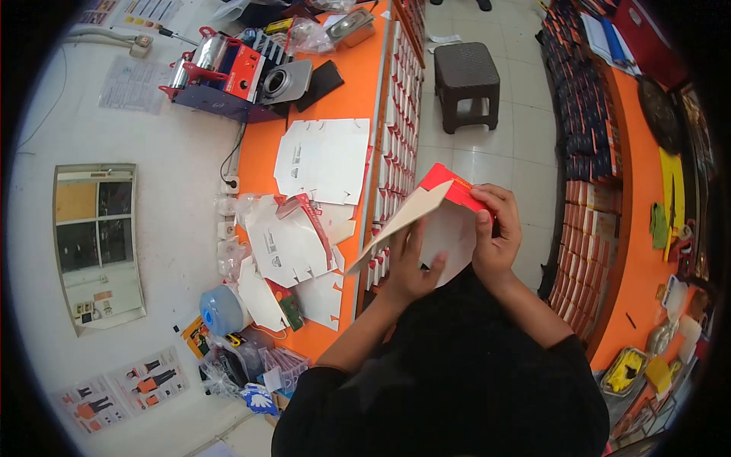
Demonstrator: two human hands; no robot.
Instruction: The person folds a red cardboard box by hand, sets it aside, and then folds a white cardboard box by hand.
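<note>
A partly folded cardboard food box, red outside and pale inside, is held up in front of my black shirt. My right hand grips its red edge at the right, thumb on the near side and fingers curled over the top. Inside the fold is my left hand, its fingers stretched against the inner face of the raised left panel and its thumb spread apart. That panel partly hides the left fingertips. Flat white box blanks lie on the orange counter to the left.
More loose blanks overlap lower on the orange counter. A machine with a red panel stands at its far end. A dark plastic stool is on the tiled floor ahead. Stacked folded boxes fill shelves at the right.
</note>
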